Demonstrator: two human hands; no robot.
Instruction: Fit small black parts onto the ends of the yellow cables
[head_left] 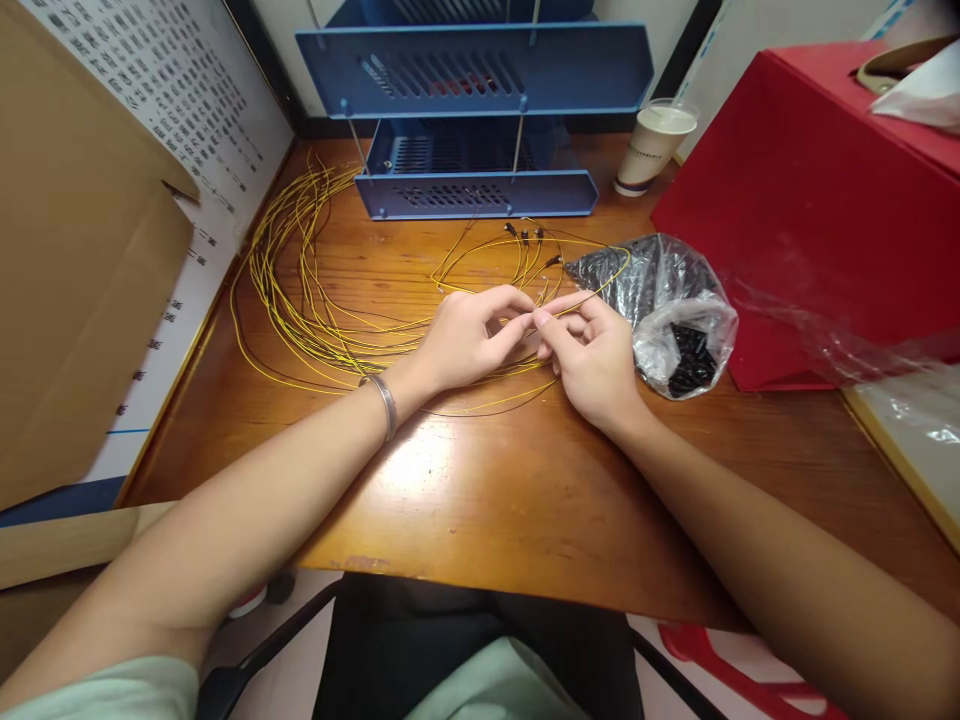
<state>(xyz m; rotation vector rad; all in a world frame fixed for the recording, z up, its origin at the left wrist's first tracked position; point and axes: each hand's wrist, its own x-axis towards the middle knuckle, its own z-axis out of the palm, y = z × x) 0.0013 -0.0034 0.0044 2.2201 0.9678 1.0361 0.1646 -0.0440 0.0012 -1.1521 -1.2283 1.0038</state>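
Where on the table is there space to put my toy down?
Bare wood lies along the near table edge, in front of both hands. It is crowded behind: yellow wires spread left, plastic bag and red box right, blue trays and a cup at the back.

Wires (300, 300) yellow w/ black tips. Bench (480, 500) orange-brown wood grain. Tray rack (472, 70) blue, slotted. Box (810, 200) red. Bag (675, 310) clear, black bits inside. Cup (652, 145) white. Bracelet (382, 400) silver.

Both hands (525, 345) meet, fingertips pinched together, forearms converging.
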